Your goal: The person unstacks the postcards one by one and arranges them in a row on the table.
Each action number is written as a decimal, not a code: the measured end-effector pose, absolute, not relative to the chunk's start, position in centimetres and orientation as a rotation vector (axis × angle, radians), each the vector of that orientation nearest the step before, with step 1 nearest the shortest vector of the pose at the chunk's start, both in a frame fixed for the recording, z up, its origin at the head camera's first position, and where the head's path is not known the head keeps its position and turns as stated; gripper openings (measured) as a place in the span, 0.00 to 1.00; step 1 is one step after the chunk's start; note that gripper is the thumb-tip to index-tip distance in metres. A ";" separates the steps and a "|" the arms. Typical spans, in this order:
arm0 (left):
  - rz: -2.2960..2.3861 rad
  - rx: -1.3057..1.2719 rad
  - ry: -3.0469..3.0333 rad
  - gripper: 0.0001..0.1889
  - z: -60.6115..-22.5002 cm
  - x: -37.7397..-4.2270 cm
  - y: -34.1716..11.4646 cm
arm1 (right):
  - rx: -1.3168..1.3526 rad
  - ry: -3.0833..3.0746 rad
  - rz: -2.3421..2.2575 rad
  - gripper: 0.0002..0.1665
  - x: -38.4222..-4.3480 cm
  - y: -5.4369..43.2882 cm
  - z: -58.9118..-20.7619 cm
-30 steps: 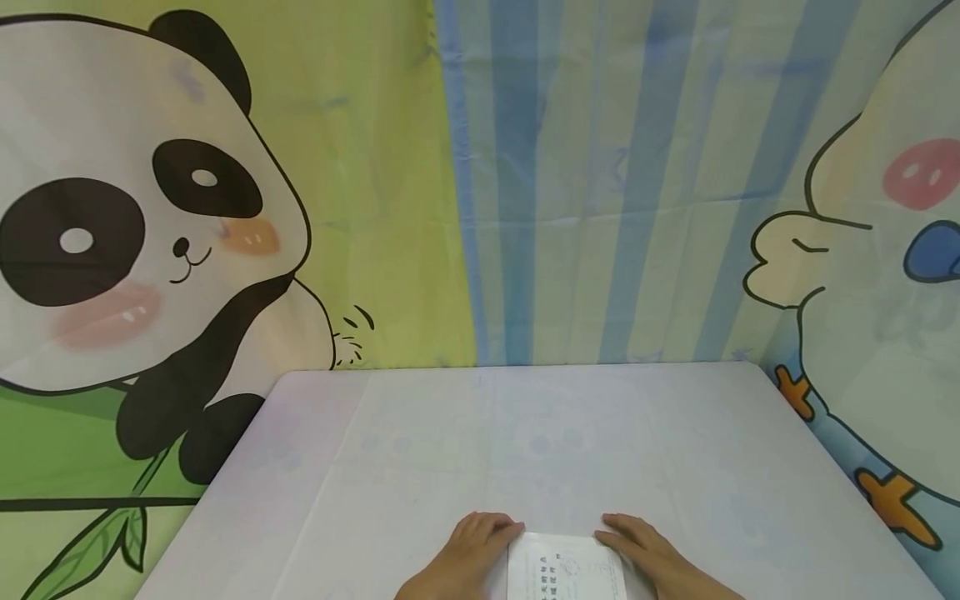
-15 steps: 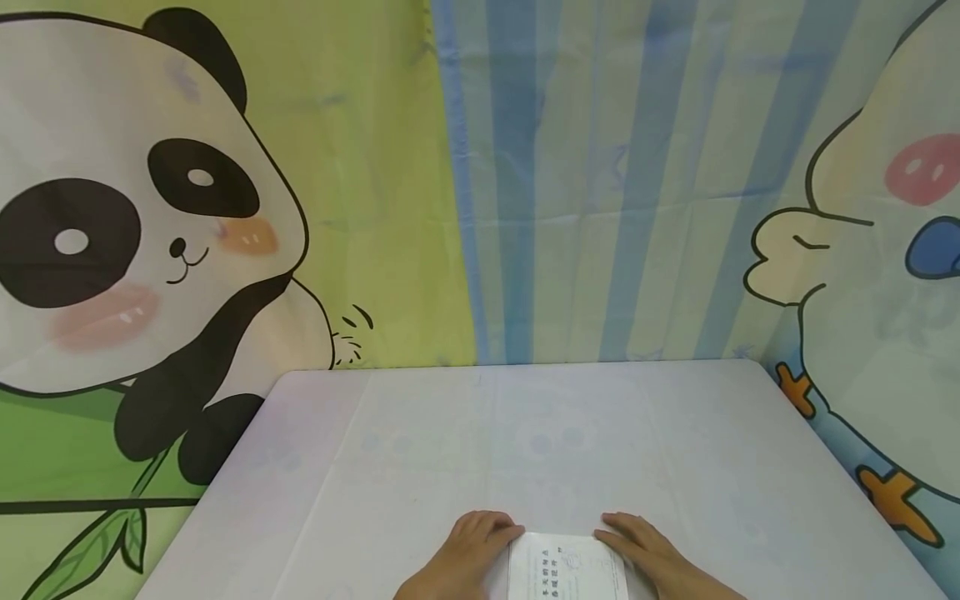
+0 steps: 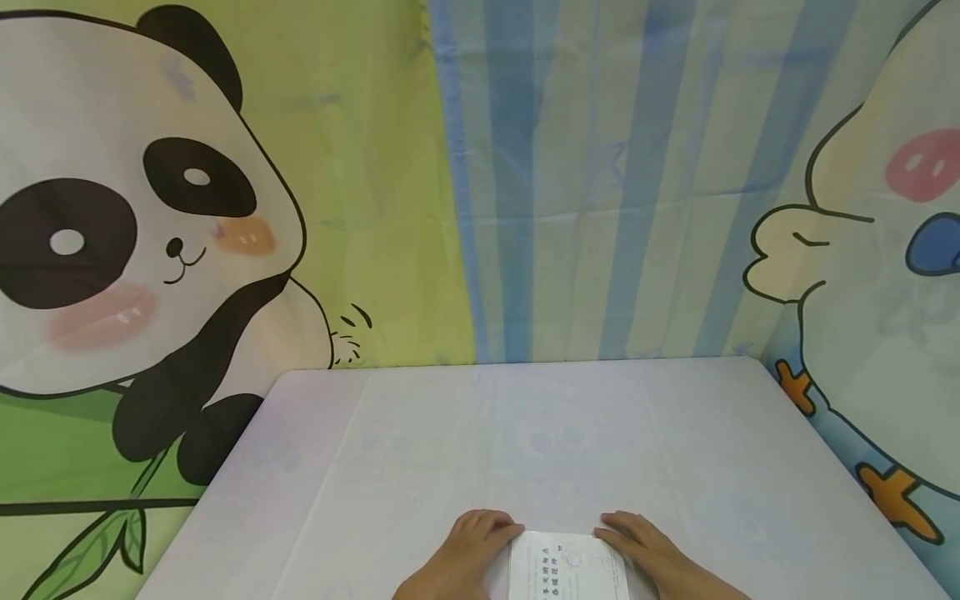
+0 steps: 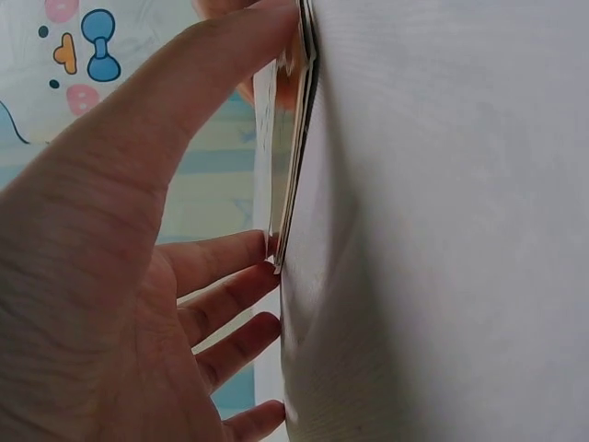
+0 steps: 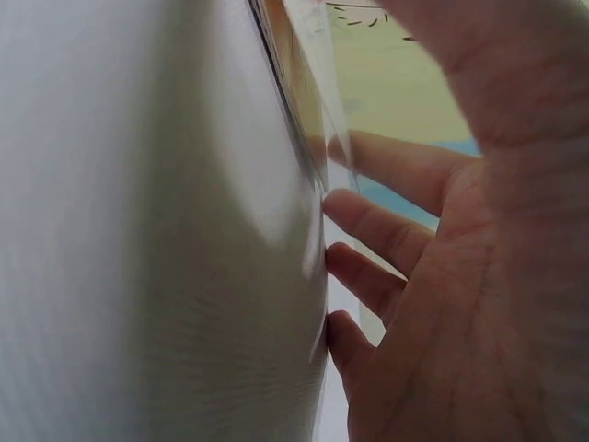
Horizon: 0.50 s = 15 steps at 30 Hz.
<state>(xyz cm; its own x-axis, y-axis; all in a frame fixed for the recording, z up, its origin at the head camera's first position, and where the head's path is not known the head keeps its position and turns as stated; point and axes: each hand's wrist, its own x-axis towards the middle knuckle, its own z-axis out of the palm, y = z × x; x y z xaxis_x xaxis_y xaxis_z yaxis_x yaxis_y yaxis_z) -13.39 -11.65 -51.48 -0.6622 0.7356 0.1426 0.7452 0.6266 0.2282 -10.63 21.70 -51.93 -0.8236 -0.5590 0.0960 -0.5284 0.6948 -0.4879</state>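
Observation:
A book [image 3: 568,573] with white pages and printed vertical characters lies on the table, cut off by the lower edge of the head view. My left hand [image 3: 459,558] rests along its left side, index fingertip at the far left corner. On the opposite side my right hand [image 3: 660,557] touches the far right corner. In the left wrist view the thumb reaches the layered page edges [image 4: 290,166], while the other fingertips line up along the tabletop. From the right wrist, the spread fingers [image 5: 391,170] meet the book's edge [image 5: 293,97], where a top page lifts slightly.
The white-covered table [image 3: 487,450] stretches away beyond the hands to its far edge. Behind it hang a yellow-green panda-print cloth [image 3: 382,167] and a blue striped curtain [image 3: 570,183]. Another cartoon-print cloth [image 3: 877,358] stands along the right.
Both hands stay at the book's sides, almost motionless. The head view has tilted very slightly.

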 end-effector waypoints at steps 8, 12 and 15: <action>-0.426 -1.287 -2.682 0.50 -51.9 -13.7 -11.6 | -0.837 2.668 -0.893 0.61 -10.6 22.2 -51.2; -0.429 -1.256 -2.658 0.53 -51.7 -13.7 -11.4 | -0.730 2.570 -0.991 0.64 -10.4 22.3 -50.7; -0.499 -1.241 -2.696 0.54 -51.4 -13.7 -11.3 | -0.628 2.548 -1.003 0.65 -10.2 22.1 -50.2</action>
